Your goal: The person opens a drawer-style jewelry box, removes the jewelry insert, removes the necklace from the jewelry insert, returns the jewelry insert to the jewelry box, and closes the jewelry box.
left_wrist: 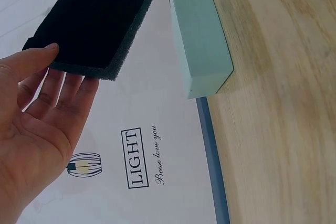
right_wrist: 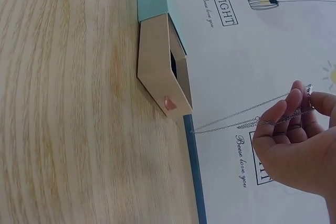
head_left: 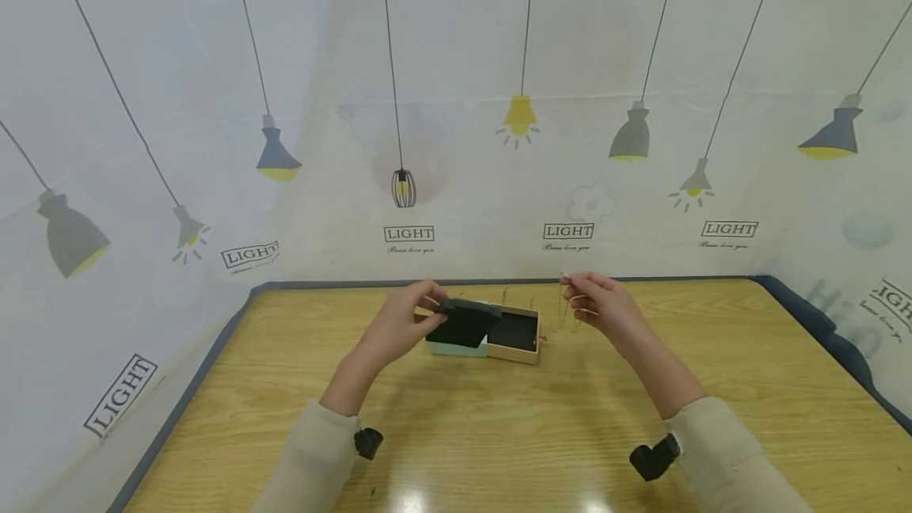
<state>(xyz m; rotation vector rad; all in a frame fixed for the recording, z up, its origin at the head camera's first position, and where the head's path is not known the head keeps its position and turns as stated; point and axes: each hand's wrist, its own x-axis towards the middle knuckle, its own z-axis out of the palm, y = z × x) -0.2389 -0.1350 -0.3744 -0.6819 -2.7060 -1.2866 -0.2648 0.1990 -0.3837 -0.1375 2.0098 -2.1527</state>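
Note:
Between the thumb and fingers of my left hand [left_wrist: 47,103] is a black foam pad [left_wrist: 97,24], raised over the left part of a small drawer box. The box has a mint-green sleeve [left_wrist: 197,35], and its beige drawer [right_wrist: 155,51] is pulled out to the right, with a pink tab [right_wrist: 169,103] on its front. Black lining [head_left: 514,329] shows inside the drawer. To the right of the box, my right hand [right_wrist: 296,140] pinches a thin silver chain necklace [right_wrist: 231,127] in the air; its loop hangs down from the fingers.
The box stands on a wood-grain table [head_left: 456,426] near its far edge. A dark blue strip [head_left: 342,284] runs along that edge, and behind it rises a white wall covering [head_left: 470,196] printed with lamps. Thin small items [head_left: 505,297] show behind the box.

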